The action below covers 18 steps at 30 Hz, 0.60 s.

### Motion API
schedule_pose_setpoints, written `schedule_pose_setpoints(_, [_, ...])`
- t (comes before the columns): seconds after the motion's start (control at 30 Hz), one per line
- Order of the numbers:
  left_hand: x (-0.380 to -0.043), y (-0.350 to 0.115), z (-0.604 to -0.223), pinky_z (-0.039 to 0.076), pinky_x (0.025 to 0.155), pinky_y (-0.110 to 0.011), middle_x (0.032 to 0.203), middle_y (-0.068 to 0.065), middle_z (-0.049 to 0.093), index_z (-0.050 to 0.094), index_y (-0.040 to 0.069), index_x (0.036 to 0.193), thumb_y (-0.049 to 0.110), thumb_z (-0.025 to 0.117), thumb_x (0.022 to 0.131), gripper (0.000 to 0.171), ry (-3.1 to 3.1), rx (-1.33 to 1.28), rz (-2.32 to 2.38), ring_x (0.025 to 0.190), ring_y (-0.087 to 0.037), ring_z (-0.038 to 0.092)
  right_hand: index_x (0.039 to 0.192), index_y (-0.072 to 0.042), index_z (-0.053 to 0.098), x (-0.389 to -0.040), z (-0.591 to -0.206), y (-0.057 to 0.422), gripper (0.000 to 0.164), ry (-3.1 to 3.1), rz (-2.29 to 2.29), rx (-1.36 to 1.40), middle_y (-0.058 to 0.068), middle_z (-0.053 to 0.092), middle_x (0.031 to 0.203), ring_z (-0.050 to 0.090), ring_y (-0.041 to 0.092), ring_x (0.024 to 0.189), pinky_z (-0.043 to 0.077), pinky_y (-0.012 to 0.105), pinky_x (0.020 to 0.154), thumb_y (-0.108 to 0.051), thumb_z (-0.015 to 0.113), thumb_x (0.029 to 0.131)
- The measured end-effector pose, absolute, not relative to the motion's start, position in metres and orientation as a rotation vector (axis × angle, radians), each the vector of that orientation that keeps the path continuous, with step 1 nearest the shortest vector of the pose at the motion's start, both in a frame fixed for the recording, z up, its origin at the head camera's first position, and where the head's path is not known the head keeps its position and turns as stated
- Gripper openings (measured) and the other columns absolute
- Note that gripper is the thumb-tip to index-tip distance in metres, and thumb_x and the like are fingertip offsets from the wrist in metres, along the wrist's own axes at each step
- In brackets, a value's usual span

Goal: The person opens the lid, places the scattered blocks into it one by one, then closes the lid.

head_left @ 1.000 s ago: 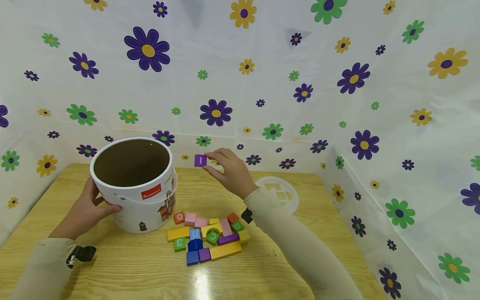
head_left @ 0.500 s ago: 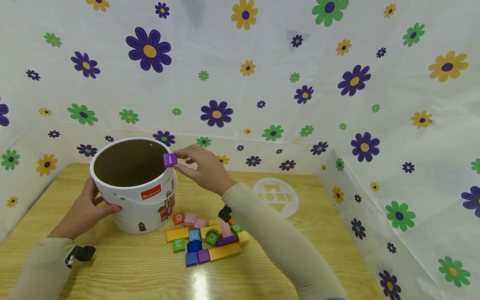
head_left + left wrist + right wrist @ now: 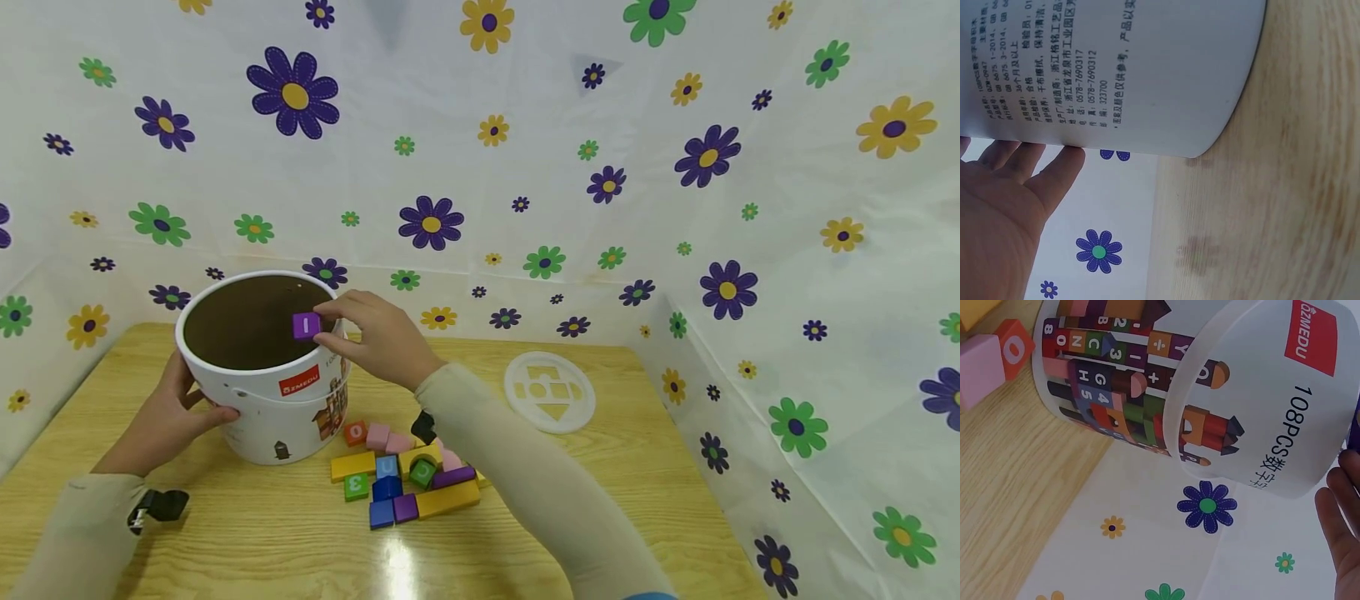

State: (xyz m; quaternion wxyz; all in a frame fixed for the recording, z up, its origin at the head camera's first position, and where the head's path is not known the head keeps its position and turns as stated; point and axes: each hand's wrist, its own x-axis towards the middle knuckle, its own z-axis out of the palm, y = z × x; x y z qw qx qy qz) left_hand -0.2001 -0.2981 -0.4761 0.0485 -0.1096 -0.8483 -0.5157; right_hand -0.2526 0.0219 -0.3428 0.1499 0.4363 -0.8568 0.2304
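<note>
A white bucket [image 3: 255, 417] with a red label and printed block pictures stands upright at the left of the table. My left hand [image 3: 168, 417] holds its left side, thumb across the front wall; the left wrist view shows the fingers of that hand [image 3: 1016, 181] against the printed wall. My right hand [image 3: 378, 337] pinches a purple block [image 3: 305, 326] with a white mark, held over the right part of the bucket's opening. In the right wrist view only a sliver of the block [image 3: 1354, 434] shows past the fingers. The inside of the bucket looks dark.
Colored blocks [image 3: 405, 479] lie in a loose group right of the bucket, some lettered, partly hidden by the right forearm. Behind that arm, a round white lid [image 3: 550, 392] with cut-out shapes lies on the table. A flowered cloth [image 3: 480, 167] hangs behind.
My right hand has carried the purple block leftward, from right of the bucket to over its opening. The left hand and the bucket have stayed in place.
</note>
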Motion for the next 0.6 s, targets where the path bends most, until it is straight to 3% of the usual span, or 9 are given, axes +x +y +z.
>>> schedule_pose_setpoints(0.13, [-0.199, -0.298, -0.475, 0.031, 0.111, -0.078, 0.168, -0.003, 0.017, -0.004, 0.046, 0.163, 0.012, 0.079, 0.092, 0.114, -2.595, -0.336, -1.562, 0.148, -0.027, 0.025, 0.132, -0.013, 0.070, -0.254, -0.344, 0.018, 0.038, -2.448, 0.659, 1.262, -0.001, 0.070, 0.122, 0.063, 0.011, 0.115, 0.046, 0.010, 0.104, -0.033, 0.072, 0.099])
schedule_pose_setpoints(0.3, [-0.200, -0.297, -0.476, 0.031, 0.109, -0.079, 0.169, -0.004, 0.016, -0.004, 0.046, 0.163, 0.011, 0.079, 0.092, 0.115, -2.593, -0.343, -1.577, 0.149, -0.034, 0.023, 0.130, -0.012, 0.070, -0.256, -0.346, 0.018, 0.039, -2.442, 0.651, 1.263, -0.001, 0.071, 0.123, 0.064, 0.011, 0.116, 0.045, 0.010, 0.104, -0.034, 0.073, 0.098])
schedule_pose_setpoints(0.37, [-0.201, -0.298, -0.477, 0.035, 0.115, -0.069, 0.170, -0.003, 0.015, -0.005, 0.046, 0.163, 0.011, 0.079, 0.092, 0.115, -2.598, -0.343, -1.563, 0.149, -0.034, 0.023, 0.132, -0.011, 0.070, -0.256, -0.346, 0.020, 0.041, -2.442, 0.671, 1.276, 0.000, 0.071, 0.124, 0.064, 0.012, 0.117, 0.045, 0.010, 0.106, -0.034, 0.073, 0.098])
schedule_pose_setpoints(0.43, [-0.202, -0.299, -0.478, 0.041, 0.119, -0.044, 0.169, -0.003, 0.016, -0.004, 0.046, 0.163, 0.010, 0.080, 0.091, 0.116, -2.601, -0.346, -1.539, 0.147, -0.029, 0.025, 0.134, -0.010, 0.069, -0.255, -0.346, 0.023, 0.042, -2.443, 0.702, 1.303, 0.001, 0.070, 0.126, 0.064, 0.013, 0.119, 0.044, 0.011, 0.108, -0.032, 0.073, 0.098])
schedule_pose_setpoints(0.5, [-0.203, -0.301, -0.479, 0.042, 0.110, -0.019, 0.169, -0.002, 0.017, -0.004, 0.045, 0.163, 0.010, 0.080, 0.091, 0.116, -2.605, -0.350, -1.516, 0.146, -0.024, 0.027, 0.136, -0.009, 0.067, -0.255, -0.347, 0.028, 0.044, -2.442, 0.730, 1.338, 0.003, 0.069, 0.129, 0.063, 0.014, 0.122, 0.043, 0.013, 0.110, -0.031, 0.073, 0.098])
schedule_pose_setpoints(0.6, [-0.202, -0.301, -0.479, 0.037, 0.096, -0.003, 0.169, -0.001, 0.017, -0.005, 0.046, 0.163, 0.010, 0.079, 0.092, 0.116, -2.604, -0.358, -1.517, 0.144, -0.019, 0.027, 0.137, -0.008, 0.067, -0.253, -0.350, 0.037, 0.045, -2.434, 0.746, 1.390, 0.005, 0.067, 0.134, 0.060, 0.016, 0.128, 0.042, 0.016, 0.113, -0.029, 0.074, 0.098])
